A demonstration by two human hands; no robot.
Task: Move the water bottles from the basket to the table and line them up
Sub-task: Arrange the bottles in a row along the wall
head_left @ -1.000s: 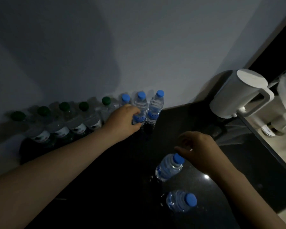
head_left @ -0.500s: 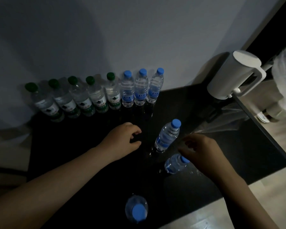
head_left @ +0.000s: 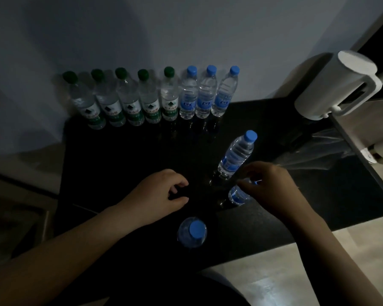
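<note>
Nearest the viewer, a clear plastic water bottle with a blue cap (head_left: 191, 231) stands upright close to the front edge of the glossy black table (head_left: 119, 162), seen almost straight down. Pale wooden flooring (head_left: 274, 274) shows beyond that edge on the right.

Just past this bottle, the left hand (head_left: 157, 195) hovers over the dark tabletop with its fingers loosely curled; it holds nothing and touches no bottle.

To the right, the right hand (head_left: 272, 188) is arched over a second blue-capped clear bottle (head_left: 238, 196). Its fingers curl down around the top, and a sliver of blue cap shows between them. Whether the fingers actually pinch the cap or only hover around it cannot be told, since the hand covers the contact.

Just behind that hand stands a third blue-capped clear bottle (head_left: 238, 154), upright, free of both hands and near the covered bottle.

Farther back, well apart from these three, eight bottles are lined up side by side along the foot of the grey wall (head_left: 186, 29). The left five are clear bottles with green caps and green-and-white labels (head_left: 131, 104); the right three are clear bottles with blue caps and blue labels (head_left: 206, 96). They stand close together, the row running straight along the table's back edge.

At the far right corner of the table sits a white cylindrical kettle with a loop handle (head_left: 332, 85), and a crumpled sheet of clear plastic (head_left: 318, 151) lies on the table in front of it.
</note>
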